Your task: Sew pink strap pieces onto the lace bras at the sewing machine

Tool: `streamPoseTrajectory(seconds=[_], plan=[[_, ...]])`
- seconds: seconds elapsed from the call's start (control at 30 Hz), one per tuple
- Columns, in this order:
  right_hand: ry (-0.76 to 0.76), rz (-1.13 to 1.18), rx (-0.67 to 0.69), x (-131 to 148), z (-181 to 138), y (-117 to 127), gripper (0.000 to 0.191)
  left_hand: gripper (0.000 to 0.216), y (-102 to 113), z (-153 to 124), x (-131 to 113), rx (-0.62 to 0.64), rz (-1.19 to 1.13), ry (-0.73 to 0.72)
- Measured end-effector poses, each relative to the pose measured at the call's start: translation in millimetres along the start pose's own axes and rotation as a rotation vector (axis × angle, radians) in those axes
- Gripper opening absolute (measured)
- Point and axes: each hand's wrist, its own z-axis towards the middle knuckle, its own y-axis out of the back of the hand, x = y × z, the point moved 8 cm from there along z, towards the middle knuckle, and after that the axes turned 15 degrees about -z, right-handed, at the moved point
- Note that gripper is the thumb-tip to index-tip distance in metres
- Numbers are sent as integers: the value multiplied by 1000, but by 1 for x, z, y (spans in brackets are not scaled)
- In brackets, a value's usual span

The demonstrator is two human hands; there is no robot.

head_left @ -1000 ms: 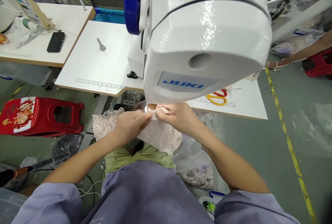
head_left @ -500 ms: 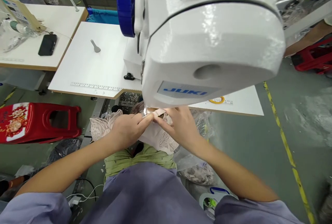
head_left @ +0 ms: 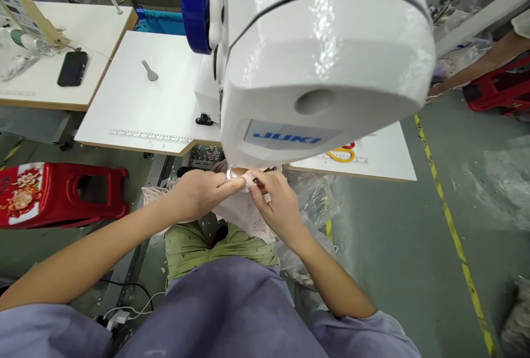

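A white JUKI sewing machine (head_left: 323, 70) fills the upper middle, its head hiding most of the needle area. Just under it hangs a pale beige lace garment (head_left: 240, 211), bunched toward my lap. My left hand (head_left: 202, 192) pinches the cloth edge between thumb and fingers, close by the presser foot. From the other side my right hand (head_left: 277, 200) grips the same edge, its fingertips nearly meeting my left thumb. A small dark spot shows by the right fingertips; I cannot make out what it is.
On the white machine table (head_left: 136, 98) lie a grey spoon-shaped tool (head_left: 149, 70) and yellow-handled scissors (head_left: 342, 154). A black phone (head_left: 73, 68) rests on the left table. A red stool (head_left: 62, 195) stands left. Another person's arm (head_left: 476, 68) reaches in at upper right.
My right hand has shifted slightly left and its fingers have curled closer around the cloth edge. My left hand stays by the presser foot. The view has moved a little.
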Motion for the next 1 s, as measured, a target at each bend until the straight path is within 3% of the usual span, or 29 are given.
streamPoseTrajectory(seconds=[0.07, 0.13, 0.4, 0.57, 0.7, 1.0], plan=[[-102, 161, 42, -13, -10, -11, 48, 54, 4, 1, -11, -50, 32, 55], [-141, 232, 44, -18, -15, -14, 52, 47, 10, 2, -23, -125, 65, 91], [-8, 74, 65, -11, 23, 11, 19, 35, 23, 10, -44, -323, 172, 175], [-89, 59, 197, -23, 42, 1, 22, 29, 24, 16, -41, -315, 137, 233], [-134, 87, 275, -31, 51, -5, 13, 29, 24, 18, -39, -288, 100, 269], [-49, 214, 260, -26, 59, -2, 15, 23, 22, 15, -37, -312, 68, 298]])
